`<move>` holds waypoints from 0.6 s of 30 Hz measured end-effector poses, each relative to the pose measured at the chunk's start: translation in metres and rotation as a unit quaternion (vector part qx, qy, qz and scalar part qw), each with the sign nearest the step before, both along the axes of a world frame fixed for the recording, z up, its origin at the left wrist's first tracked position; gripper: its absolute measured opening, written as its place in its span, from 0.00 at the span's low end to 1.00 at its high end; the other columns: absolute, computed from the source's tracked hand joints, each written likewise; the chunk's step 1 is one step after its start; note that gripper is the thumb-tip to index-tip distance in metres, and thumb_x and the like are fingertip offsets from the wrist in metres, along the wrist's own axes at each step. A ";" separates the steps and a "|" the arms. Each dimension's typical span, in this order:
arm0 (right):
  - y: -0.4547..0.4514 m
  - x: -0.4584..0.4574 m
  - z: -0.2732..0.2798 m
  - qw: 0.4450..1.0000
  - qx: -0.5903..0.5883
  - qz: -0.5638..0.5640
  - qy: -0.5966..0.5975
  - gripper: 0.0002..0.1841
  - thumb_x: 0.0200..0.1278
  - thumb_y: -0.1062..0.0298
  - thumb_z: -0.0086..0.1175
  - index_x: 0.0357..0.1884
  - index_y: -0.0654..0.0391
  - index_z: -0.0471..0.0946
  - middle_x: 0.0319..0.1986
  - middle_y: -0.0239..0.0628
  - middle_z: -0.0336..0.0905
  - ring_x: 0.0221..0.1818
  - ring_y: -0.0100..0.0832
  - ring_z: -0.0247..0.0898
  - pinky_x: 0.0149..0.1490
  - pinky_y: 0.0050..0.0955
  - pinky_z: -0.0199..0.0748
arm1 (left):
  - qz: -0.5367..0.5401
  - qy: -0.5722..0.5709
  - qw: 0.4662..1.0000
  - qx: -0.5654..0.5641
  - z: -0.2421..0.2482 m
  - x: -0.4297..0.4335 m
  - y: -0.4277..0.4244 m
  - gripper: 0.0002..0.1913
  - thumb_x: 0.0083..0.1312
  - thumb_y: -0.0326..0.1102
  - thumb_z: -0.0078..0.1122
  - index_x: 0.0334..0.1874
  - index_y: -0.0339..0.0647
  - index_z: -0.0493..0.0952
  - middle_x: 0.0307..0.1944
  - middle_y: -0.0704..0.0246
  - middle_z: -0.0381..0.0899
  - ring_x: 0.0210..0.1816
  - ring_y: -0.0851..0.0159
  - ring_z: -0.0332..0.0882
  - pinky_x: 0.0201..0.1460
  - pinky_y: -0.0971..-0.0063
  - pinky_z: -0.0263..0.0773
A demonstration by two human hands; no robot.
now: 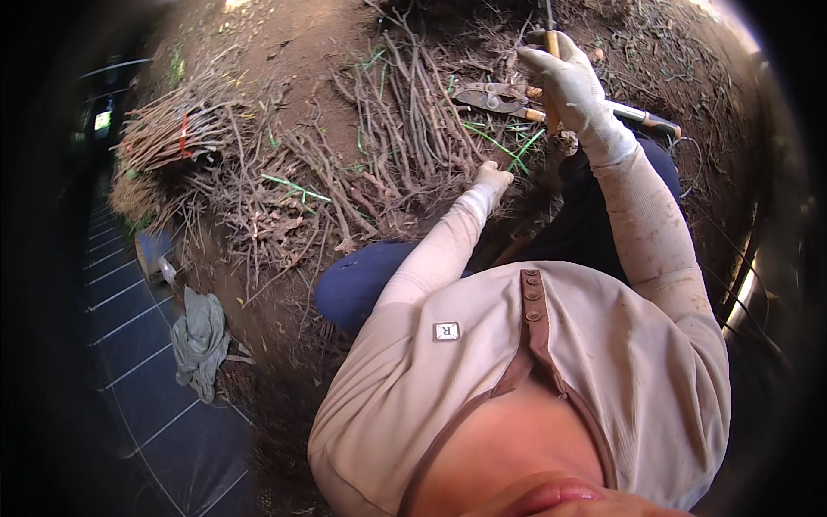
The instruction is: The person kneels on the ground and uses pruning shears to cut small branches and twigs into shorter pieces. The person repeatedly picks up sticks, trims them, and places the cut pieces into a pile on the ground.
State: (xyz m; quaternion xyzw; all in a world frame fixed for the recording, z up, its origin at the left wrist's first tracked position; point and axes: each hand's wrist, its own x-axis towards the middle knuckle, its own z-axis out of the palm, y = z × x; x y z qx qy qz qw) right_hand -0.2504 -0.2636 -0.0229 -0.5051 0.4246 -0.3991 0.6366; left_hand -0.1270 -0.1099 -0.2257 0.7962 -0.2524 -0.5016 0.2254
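My right hand (pixel 568 81), in a pale glove, is raised at the upper right around the wooden handle (pixel 552 44) of a tool with a thin metal shaft. The tool's far end runs out at the top of the picture. My left hand (pixel 494 179), also gloved, is low at the root ends of a row of woody stems (pixel 417 116). Its fingers are curled, but whether they grip a stem is hidden. Green ties (pixel 517 155) lie on the ground beside it. Just below my right hand are metal-bladed shears (pixel 494 100) with orange-brown handle parts.
A stem bundle with a red tie (pixel 184 136) lies at the left. Loose knobbly stems (pixel 278 213) cover the soil between. Farther down are a grey cloth (pixel 200 346) and dark sheeting with pale lines (pixel 152 381). A white-and-black handle (pixel 646 118) lies by my right knee.
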 end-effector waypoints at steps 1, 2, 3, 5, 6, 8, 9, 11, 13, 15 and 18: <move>-0.001 0.000 0.001 1.000 0.004 0.005 -0.009 0.19 0.54 0.60 0.59 0.42 0.63 0.71 0.26 0.34 0.71 0.26 0.23 0.67 0.31 0.23 0.68 | -0.021 0.045 0.997 0.054 -0.014 0.005 -0.008 0.27 0.50 0.24 0.57 0.56 0.32 0.68 0.45 0.60 0.77 0.46 0.63 0.74 0.50 0.72 0.68; -0.001 0.000 0.002 1.000 0.013 0.015 -0.005 0.20 0.53 0.60 0.59 0.42 0.64 0.70 0.26 0.36 0.71 0.26 0.24 0.67 0.32 0.25 0.68 | 0.060 0.027 0.997 -0.044 -0.028 -0.004 -0.010 0.28 0.49 0.23 0.55 0.58 0.32 0.66 0.46 0.59 0.76 0.46 0.61 0.74 0.50 0.72 0.68; -0.002 0.002 0.003 0.999 -0.024 0.026 0.015 0.23 0.52 0.58 0.59 0.42 0.66 0.69 0.26 0.38 0.72 0.27 0.27 0.68 0.34 0.27 0.68 | 0.120 0.002 0.987 -0.107 -0.040 -0.002 -0.016 0.30 0.49 0.22 0.53 0.59 0.32 0.65 0.48 0.58 0.74 0.46 0.60 0.74 0.50 0.72 0.69; -0.003 0.005 0.006 0.996 -0.041 0.017 0.077 0.25 0.51 0.56 0.59 0.42 0.68 0.68 0.26 0.39 0.71 0.29 0.28 0.68 0.36 0.29 0.68 | 0.162 -0.069 0.978 -0.109 -0.061 0.001 -0.024 0.29 0.49 0.23 0.52 0.58 0.33 0.64 0.46 0.57 0.73 0.43 0.59 0.74 0.47 0.71 0.69; -0.005 0.005 0.010 0.996 -0.042 0.024 0.076 0.27 0.51 0.56 0.58 0.44 0.69 0.68 0.26 0.41 0.72 0.31 0.29 0.69 0.37 0.30 0.69 | 0.154 -0.089 0.981 -0.081 -0.069 0.005 -0.025 0.26 0.50 0.24 0.53 0.55 0.33 0.66 0.44 0.58 0.74 0.40 0.60 0.74 0.44 0.71 0.69; -0.009 0.011 0.016 0.999 -0.012 0.010 0.033 0.29 0.51 0.56 0.58 0.48 0.69 0.67 0.30 0.43 0.72 0.32 0.29 0.70 0.39 0.29 0.69 | 0.175 -0.039 0.984 0.009 -0.082 0.009 -0.026 0.21 0.51 0.25 0.55 0.50 0.33 0.68 0.38 0.60 0.74 0.35 0.61 0.74 0.38 0.71 0.69; -0.011 0.013 0.019 0.999 0.023 0.017 0.037 0.30 0.51 0.56 0.58 0.49 0.70 0.66 0.32 0.44 0.72 0.33 0.30 0.70 0.40 0.28 0.70 | 0.194 -0.011 0.980 0.044 -0.086 0.009 -0.026 0.19 0.52 0.26 0.56 0.47 0.34 0.69 0.35 0.61 0.74 0.32 0.61 0.74 0.35 0.71 0.69; -0.018 0.016 0.025 0.993 0.025 -0.003 0.113 0.21 0.56 0.66 0.57 0.50 0.62 0.67 0.32 0.30 0.68 0.32 0.18 0.62 0.36 0.19 0.63 | 0.228 0.040 0.970 0.081 -0.088 0.010 -0.029 0.14 0.53 0.28 0.58 0.42 0.34 0.72 0.29 0.62 0.75 0.26 0.62 0.74 0.28 0.71 0.69; -0.023 0.012 0.030 0.998 0.046 0.007 0.041 0.20 0.56 0.67 0.57 0.50 0.62 0.67 0.32 0.29 0.68 0.32 0.17 0.61 0.36 0.18 0.61 | 0.235 0.060 0.964 0.112 -0.076 0.011 -0.036 0.09 0.55 0.30 0.60 0.36 0.35 0.74 0.24 0.64 0.75 0.21 0.63 0.74 0.22 0.71 0.69; -0.028 0.006 0.032 0.999 0.033 0.002 0.037 0.25 0.52 0.59 0.58 0.49 0.64 0.68 0.32 0.38 0.73 0.33 0.27 0.68 0.41 0.25 0.68 | 0.284 0.138 0.945 0.086 -0.047 0.018 -0.045 0.07 0.56 0.31 0.62 0.31 0.35 0.77 0.18 0.65 0.76 0.15 0.64 0.73 0.16 0.71 0.69; -0.031 0.001 0.031 0.999 -0.001 -0.032 -0.038 0.23 0.53 0.61 0.58 0.49 0.64 0.69 0.31 0.34 0.72 0.30 0.23 0.66 0.37 0.23 0.67 | 0.221 0.168 0.960 0.037 0.032 0.041 -0.043 0.11 0.63 0.40 0.56 0.28 0.40 0.73 0.20 0.71 0.76 0.23 0.68 0.75 0.29 0.73 0.71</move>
